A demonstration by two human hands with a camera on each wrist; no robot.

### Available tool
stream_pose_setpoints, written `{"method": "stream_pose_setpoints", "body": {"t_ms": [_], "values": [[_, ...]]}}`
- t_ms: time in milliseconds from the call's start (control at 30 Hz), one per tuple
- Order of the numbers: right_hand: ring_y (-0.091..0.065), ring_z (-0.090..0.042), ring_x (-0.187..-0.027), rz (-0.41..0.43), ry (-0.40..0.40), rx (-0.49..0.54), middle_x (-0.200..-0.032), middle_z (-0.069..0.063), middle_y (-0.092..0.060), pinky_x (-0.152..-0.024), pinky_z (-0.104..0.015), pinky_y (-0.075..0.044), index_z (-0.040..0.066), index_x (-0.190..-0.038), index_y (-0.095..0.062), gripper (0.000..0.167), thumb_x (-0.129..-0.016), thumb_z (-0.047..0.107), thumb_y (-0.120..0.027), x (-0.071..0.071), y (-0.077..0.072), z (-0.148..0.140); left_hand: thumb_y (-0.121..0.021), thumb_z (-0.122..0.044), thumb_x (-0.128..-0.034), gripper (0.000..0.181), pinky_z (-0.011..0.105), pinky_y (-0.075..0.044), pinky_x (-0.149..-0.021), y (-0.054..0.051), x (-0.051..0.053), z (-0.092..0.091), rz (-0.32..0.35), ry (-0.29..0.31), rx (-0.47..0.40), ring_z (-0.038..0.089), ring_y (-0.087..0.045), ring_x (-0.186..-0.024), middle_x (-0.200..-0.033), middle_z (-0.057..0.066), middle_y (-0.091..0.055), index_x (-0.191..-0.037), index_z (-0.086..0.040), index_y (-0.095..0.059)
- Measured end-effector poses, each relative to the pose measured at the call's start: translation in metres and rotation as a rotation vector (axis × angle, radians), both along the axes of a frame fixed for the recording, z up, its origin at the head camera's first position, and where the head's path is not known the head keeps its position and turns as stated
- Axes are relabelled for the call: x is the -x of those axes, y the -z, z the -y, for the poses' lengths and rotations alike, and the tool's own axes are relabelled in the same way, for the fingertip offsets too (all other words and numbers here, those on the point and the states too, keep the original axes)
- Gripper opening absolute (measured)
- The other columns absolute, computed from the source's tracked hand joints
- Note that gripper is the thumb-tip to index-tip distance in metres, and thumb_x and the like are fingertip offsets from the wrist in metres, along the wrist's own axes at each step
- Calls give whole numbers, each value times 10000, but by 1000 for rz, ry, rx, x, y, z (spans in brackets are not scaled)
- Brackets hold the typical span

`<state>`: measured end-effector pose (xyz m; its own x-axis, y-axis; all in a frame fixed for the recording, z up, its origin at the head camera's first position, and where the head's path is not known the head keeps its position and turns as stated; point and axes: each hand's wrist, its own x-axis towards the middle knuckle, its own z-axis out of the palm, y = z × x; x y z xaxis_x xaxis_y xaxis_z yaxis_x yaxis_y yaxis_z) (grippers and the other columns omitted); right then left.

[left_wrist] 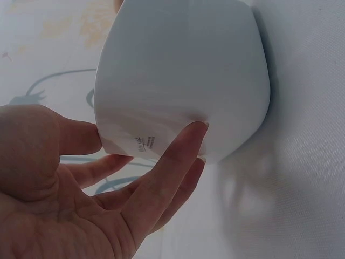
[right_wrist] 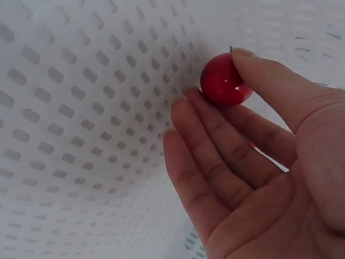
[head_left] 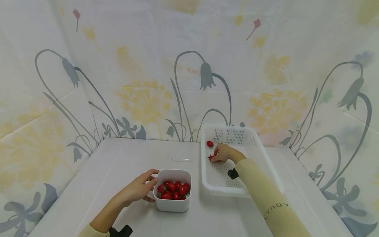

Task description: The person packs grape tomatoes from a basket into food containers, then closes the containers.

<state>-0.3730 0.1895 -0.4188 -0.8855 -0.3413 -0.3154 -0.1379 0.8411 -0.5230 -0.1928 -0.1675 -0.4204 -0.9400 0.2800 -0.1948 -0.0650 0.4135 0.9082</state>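
Note:
My right hand reaches into the white perforated basket and pinches a cherry tomato between thumb and fingertips. Another cherry tomato lies in the basket just beyond it, near the left wall. To the left of the basket stands a small white square container with several cherry tomatoes inside. My left hand rests against the container's left side, thumb at the rim and relaxed fingers touching the outer wall. The left wrist view does not show the container's inside.
A clear, flat piece with a rounded edge lies on the white table behind the container. Flower-patterned sheeting rises behind the table and at both sides. A black wrist mount sits under the right sleeve.

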Motion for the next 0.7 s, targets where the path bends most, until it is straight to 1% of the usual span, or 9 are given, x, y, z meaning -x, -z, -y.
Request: {"method": "stream_pose_setpoints", "body": {"t_ms": [100, 367, 467, 600, 700], "values": [[-652, -168, -692, -6, -29, -2, -754, -54, -697, -711, -343, -622, -3, -941, -725, 187, -906, 171, -781, -4, -3, 2, -513, -178, -1076, 382, 455, -648, -662, 0, 0, 0, 2, 1, 3, 286, -655, -992, -1326, 257, -553, -1445, -83, -476], [-659, -168, -714, 4, -75, 30, -790, -58, -698, -709, -297, -615, 11, -928, -724, 151, -921, 159, -753, -16, -16, 1, -517, -187, -1076, 397, 457, -648, -670, -2, -1, 0, 7, 4, 7, 293, -651, -1009, -1334, 251, -549, -1454, -72, -466], [-668, -188, -724, -8, -89, 39, -787, -55, -698, -703, -293, -609, 24, -918, -722, 148, -917, 166, -762, -19, -18, 2, -517, -186, -1076, 394, 461, -648, -673, -2, -1, -1, 8, 2, 10, 295, -652, -1009, -1331, 247, -551, -1450, -72, -469], [-686, -231, -744, -28, -101, 52, -783, -58, -710, -718, -320, -609, 28, -923, -726, 155, -914, 176, -773, -23, -19, 1, -515, -184, -1077, 390, 464, -648, -672, -3, -1, -1, 5, 4, 11, 292, -654, -1004, -1321, 243, -556, -1448, -70, -470], [-705, -287, -785, -31, -117, 66, -811, -84, -720, -756, -373, -621, 24, -943, -724, 169, -918, 185, -771, -27, -24, 0, -507, -174, -1079, 385, 465, -648, -673, -2, -1, -1, 4, 7, 11, 297, -655, -998, -1319, 242, -555, -1448, -70, -470]]}}
